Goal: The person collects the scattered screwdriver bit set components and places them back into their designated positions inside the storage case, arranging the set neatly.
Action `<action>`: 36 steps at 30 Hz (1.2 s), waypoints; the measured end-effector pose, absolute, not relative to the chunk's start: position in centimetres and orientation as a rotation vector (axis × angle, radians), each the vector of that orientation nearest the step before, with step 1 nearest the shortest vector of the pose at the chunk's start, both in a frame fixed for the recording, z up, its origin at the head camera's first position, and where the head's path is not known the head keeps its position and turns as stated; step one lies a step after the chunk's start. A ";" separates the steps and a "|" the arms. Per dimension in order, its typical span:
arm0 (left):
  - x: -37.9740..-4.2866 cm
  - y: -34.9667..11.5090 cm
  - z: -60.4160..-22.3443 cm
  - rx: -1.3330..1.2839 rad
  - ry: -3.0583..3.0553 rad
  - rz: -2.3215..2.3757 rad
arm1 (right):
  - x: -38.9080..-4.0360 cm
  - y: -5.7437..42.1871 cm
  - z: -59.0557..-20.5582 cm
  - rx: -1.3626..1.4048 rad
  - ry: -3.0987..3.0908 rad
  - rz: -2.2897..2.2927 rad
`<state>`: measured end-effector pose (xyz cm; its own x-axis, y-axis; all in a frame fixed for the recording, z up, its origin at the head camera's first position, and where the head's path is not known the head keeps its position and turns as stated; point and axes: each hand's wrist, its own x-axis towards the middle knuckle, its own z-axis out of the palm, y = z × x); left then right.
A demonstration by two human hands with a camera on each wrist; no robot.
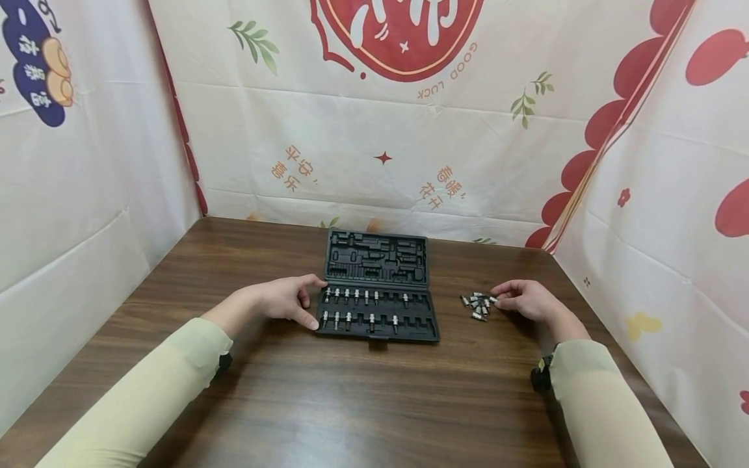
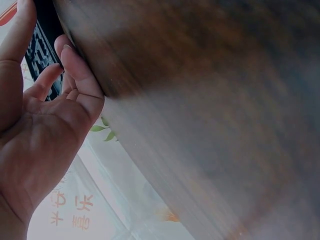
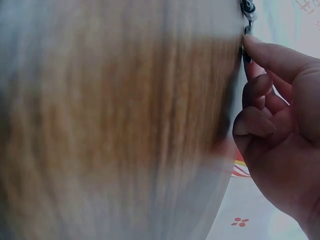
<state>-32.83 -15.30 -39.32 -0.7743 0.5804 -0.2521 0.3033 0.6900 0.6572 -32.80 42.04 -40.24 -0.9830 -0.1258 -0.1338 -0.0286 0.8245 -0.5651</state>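
Observation:
An open black plastic tool case (image 1: 404, 335) lies on the table, its lid (image 1: 377, 260) tilted back. Two rows of silver bit sockets (image 1: 372, 320) stand in its lower half, with bare slots toward the right. My left hand (image 1: 287, 300) holds the case by its left side, thumb at the front corner and index finger near the hinge. To the right, a small pile of bit sockets (image 1: 478, 313) lies loose on the wood. My right hand (image 1: 529, 302) pinches a bit socket (image 3: 247, 52) between thumb and index finger at the pile's right edge, its other fingers curled.
The brown wooden table (image 1: 374, 403) runs up to a printed cloth (image 1: 374, 123) hanging behind it. Similar cloth stands along the left and right sides. A front latch (image 1: 378, 346) juts from the case toward me.

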 end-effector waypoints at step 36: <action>-32.8 -15.3 -39.4 0.698 2.463 0.817 | -32.4 34.2 -37.9 -0.315 2.677 -1.331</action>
